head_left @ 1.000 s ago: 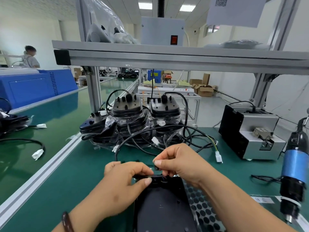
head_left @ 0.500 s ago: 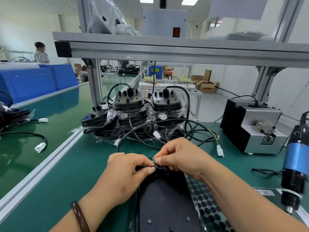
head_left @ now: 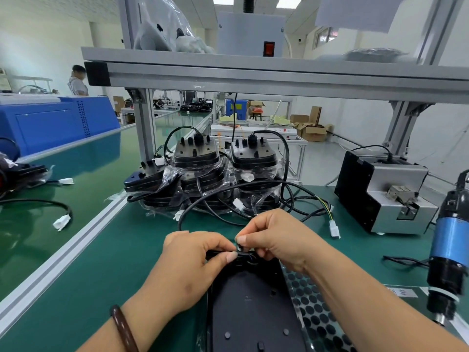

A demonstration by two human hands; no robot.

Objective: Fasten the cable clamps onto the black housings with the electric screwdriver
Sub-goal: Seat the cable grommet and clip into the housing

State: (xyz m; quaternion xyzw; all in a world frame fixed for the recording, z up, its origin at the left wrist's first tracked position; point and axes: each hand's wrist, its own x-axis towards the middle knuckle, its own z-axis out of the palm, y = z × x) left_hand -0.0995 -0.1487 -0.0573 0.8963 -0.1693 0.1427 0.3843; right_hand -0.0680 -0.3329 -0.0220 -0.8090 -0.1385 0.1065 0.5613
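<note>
A black housing [head_left: 251,308] lies flat on the green mat in front of me. At its far end my left hand [head_left: 193,265] grips the black cable [head_left: 253,185] where it enters the housing, thumb pressed on it. My right hand [head_left: 276,237] pinches a small black cable clamp [head_left: 239,247] between thumb and forefinger, right against the cable. The cable loops away to a white connector [head_left: 334,228]. The electric screwdriver [head_left: 449,252], blue and black, hangs at the far right, apart from both hands.
Stacks of bagged black housings [head_left: 200,174] with cables stand behind my hands. A grey and black screw feeder [head_left: 385,191] sits at back right. A sheet of round black pads [head_left: 312,308] lies right of the housing. An aluminium rail [head_left: 76,240] runs along the left.
Both hands stay at the housing's far end; my right fingers have shifted slightly on the clamp. The camera has moved a little closer and lower.
</note>
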